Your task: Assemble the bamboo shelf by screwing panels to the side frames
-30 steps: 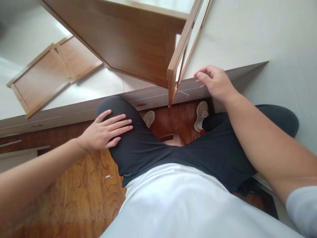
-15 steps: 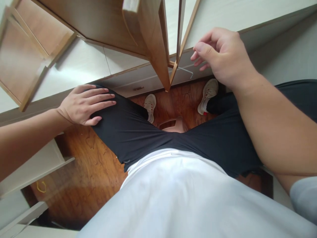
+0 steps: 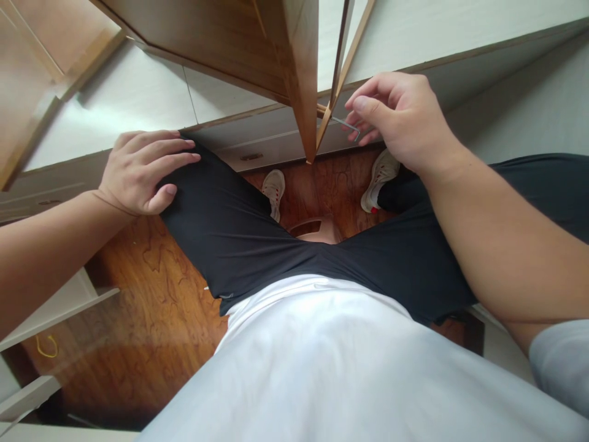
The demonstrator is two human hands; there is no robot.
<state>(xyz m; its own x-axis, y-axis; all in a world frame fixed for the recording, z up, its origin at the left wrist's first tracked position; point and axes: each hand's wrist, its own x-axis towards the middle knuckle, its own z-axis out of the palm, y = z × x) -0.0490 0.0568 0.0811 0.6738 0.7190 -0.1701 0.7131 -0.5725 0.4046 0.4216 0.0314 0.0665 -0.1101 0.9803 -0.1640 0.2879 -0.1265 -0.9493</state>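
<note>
A white cabinet [image 3: 156,86] stood over a brown wood floor [image 3: 156,288], light glaring off its pale top; white shelves [image 3: 59,317] jutted in at lower left

Right hand [image 3: 405,120] — nearer bent metal rod [image 3: 344,124] | now overlapping its free end

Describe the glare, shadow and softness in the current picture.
Head view: pale glare whitens the bench, with soft shadow beside the panels at far left; head view: the shirt looks soft, with little detail; head view: the bent rod by the right hand reads thin but distinct.
</note>
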